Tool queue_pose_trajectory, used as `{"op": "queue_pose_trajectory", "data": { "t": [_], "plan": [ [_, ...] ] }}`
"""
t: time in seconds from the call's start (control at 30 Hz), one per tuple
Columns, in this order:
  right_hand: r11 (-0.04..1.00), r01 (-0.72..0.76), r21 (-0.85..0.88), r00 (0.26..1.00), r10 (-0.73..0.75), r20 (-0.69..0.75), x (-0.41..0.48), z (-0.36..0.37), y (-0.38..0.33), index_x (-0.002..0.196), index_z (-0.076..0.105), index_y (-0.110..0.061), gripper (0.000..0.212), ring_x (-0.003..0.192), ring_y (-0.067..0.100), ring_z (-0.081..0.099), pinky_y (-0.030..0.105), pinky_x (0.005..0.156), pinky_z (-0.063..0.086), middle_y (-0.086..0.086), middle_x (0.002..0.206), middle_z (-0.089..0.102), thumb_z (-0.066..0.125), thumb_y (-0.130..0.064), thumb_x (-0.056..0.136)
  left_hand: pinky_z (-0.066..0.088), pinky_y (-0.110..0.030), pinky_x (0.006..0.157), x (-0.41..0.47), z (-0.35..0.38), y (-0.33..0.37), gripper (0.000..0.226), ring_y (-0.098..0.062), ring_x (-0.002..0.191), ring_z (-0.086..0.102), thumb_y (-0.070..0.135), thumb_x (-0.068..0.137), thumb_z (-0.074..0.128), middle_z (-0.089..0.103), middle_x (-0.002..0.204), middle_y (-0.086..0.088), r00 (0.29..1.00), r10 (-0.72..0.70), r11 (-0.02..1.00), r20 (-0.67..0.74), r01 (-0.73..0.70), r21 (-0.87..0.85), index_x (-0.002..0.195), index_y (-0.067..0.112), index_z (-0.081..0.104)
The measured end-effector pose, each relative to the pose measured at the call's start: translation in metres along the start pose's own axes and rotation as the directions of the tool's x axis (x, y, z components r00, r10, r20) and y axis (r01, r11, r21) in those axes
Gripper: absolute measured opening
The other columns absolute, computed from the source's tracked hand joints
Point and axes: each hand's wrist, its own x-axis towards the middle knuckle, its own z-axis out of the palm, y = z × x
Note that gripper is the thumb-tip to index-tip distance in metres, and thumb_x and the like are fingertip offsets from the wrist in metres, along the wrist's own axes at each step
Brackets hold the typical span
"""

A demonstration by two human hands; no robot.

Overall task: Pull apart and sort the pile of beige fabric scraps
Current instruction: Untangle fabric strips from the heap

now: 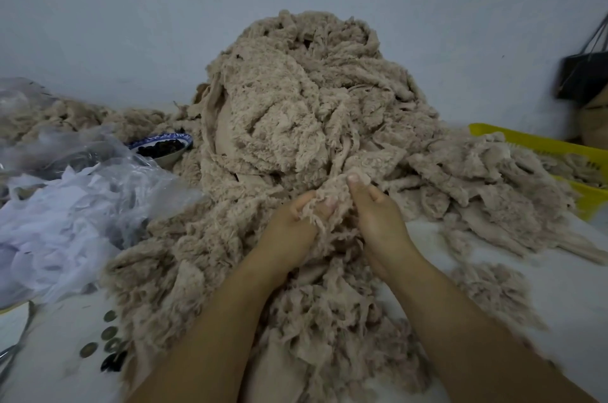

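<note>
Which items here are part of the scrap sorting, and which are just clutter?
Job:
beige scrap pile
left hand and right hand, both gripping a clump at its front
yellow basket, likely, holding beige scraps

Lying about:
blue-rimmed bowl
white scraps in plastic
round discs
black bag

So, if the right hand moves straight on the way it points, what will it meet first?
The right hand, which grips a scrap, would probably run into the tall beige pile directly ahead; depth is uncertain.
</note>
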Motion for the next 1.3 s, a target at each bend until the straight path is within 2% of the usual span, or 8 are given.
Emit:
{"op": "queue_pose_trajectory", "data": {
  "t": [0.17,0.3,0.5,0.73,0.83,0.93,1.13,1.3],
  "plan": [
    [0.981,-0.062,0.181,0.991,0.082,-0.106,0.011,-0.01,0.001,0.114,0.07,-0.015,0.041,0.086,0.015,0.069,0.035,0.079,0.056,0.001,0.097,0.074,0.05,-0.049,0.1,0.056,-0.018,0.072,0.002,0.001,0.001,0.034,0.001,0.088,0.072,0.034,0.1,0.054,0.076,0.089,0.02,0.988,0.01,0.998,-0.154,-0.02,-0.062,0.082,0.051,0.076],
    [0.998,0.04,0.054,0.958,-0.023,-0.286,0.018,-0.024,0.0,0.075,0.066,-0.015,0.049,0.039,0.007,0.035,0.027,0.048,0.029,-0.008,0.046,0.042,0.044,-0.049,0.103,0.061,-0.035,0.078,0.011,-0.015,0.004,0.026,-0.019,0.1,0.073,0.031,0.102,0.051,0.076,0.111,-0.006,0.955,-0.151,0.878,-0.257,0.01,-0.478,0.119,0.017,0.066],
    [0.99,0.059,-0.13,0.904,-0.108,-0.414,0.024,-0.032,0.002,0.072,0.062,-0.021,0.05,0.044,0.012,0.04,0.028,0.05,0.03,-0.008,0.046,0.045,0.039,-0.051,0.104,0.059,-0.032,0.069,0.01,-0.038,0.006,0.036,-0.017,0.069,0.072,0.02,0.096,0.043,0.073,0.077,-0.012,0.967,-0.214,0.594,-0.137,0.017,-0.805,0.081,0.004,0.071],
    [0.889,0.142,-0.436,0.988,-0.157,0.001,0.003,-0.008,0.003,0.078,0.073,-0.014,0.079,0.059,0.0,0.06,0.021,0.053,0.042,-0.011,0.066,0.069,0.032,-0.081,0.081,0.059,-0.045,0.085,0.005,-0.024,0.012,0.035,-0.033,0.102,0.071,0.033,0.088,0.063,0.071,0.114,-0.018,0.971,-0.238,0.718,-0.004,0.173,-0.675,0.099,0.004,0.08],
    [0.984,0.024,-0.175,0.994,-0.005,0.112,0.001,0.004,0.004,0.081,0.076,-0.024,0.071,0.068,-0.011,0.063,0.015,0.067,0.047,-0.019,0.074,0.073,0.038,-0.084,0.076,0.043,-0.031,0.058,-0.001,-0.014,0.01,0.032,-0.021,0.068,0.054,0.035,0.079,0.075,0.062,0.091,-0.015,0.977,-0.211,0.906,0.036,0.209,-0.368,0.1,0.013,0.075],
    [0.941,-0.243,0.235,0.942,0.171,0.288,0.008,-0.004,0.004,0.089,0.07,-0.015,0.034,0.077,0.017,0.069,0.025,0.069,0.055,0.004,0.083,0.073,0.053,-0.044,0.097,0.055,-0.02,0.063,-0.009,-0.003,0.012,0.017,-0.01,0.075,0.071,0.028,0.075,0.074,0.076,0.089,0.0,0.96,-0.204,0.97,0.192,0.224,-0.089,0.089,0.021,0.08],
    [0.87,-0.311,0.382,0.948,0.311,0.062,0.019,-0.016,0.008,0.14,0.053,-0.002,0.053,0.131,0.048,0.047,0.061,0.109,0.039,0.03,0.139,0.051,0.054,-0.036,0.098,0.054,-0.017,0.074,-0.013,-0.011,0.015,0.006,-0.005,0.079,0.069,0.023,0.075,0.081,0.074,0.081,0.006,0.936,-0.182,0.966,0.302,0.228,-0.124,0.07,0.023,0.078],
    [0.864,-0.263,0.428,0.941,0.328,-0.082,0.025,-0.023,0.01,0.118,0.068,-0.008,0.034,0.106,0.034,0.067,0.054,0.1,0.05,0.016,0.116,0.071,0.059,-0.031,0.095,0.056,-0.03,0.087,-0.014,-0.017,0.015,0.054,-0.026,0.101,0.064,0.025,0.057,0.096,0.067,0.107,-0.015,0.913,-0.209,0.912,0.351,0.312,-0.266,0.1,0.004,0.072]
  ]
}}
